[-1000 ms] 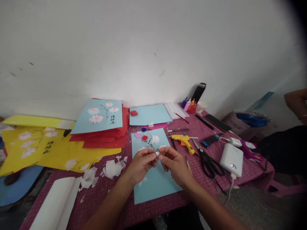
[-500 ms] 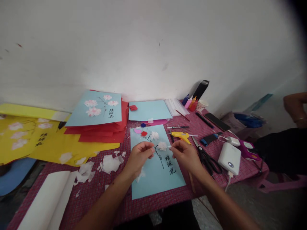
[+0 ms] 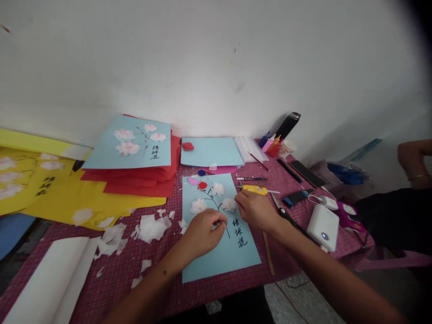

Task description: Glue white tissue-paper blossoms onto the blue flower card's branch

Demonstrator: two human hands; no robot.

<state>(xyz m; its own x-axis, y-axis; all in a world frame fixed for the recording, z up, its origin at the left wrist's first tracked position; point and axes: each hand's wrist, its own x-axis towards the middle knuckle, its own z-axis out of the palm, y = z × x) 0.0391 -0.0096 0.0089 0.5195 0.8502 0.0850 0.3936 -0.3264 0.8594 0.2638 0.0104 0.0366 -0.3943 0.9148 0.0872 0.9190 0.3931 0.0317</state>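
Note:
A light blue sheet (image 3: 219, 258) lies before me with a drawn dark branch, black brush characters and white tissue-paper flowers. My left hand (image 3: 205, 233) hovers over its lower middle, below the left paper flower (image 3: 198, 206). Thumb and fingers are pinched together; whatever sits between them is hidden. My right hand (image 3: 256, 209) is closed beside the right paper flower (image 3: 228, 205), fingertips at its upper right edge. What those fingers hold, if anything, I cannot make out. Just behind that hand lies a yellow glue gun (image 3: 254, 189).
Torn white paper (image 3: 151, 228) is scattered left of the sheet. A finished flower picture (image 3: 135, 141) tops a red paper stack. Scissors (image 3: 282, 210), a white power bank (image 3: 323, 225) and paint bottles (image 3: 276, 146) stand or lie right. Another person's arm (image 3: 416, 162) shows far right.
My left hand has moved slightly down and turned over, uncovering the left paper flower. My right hand has moved slightly up and left, to the right flower; the white bit at its fingertips no longer shows.

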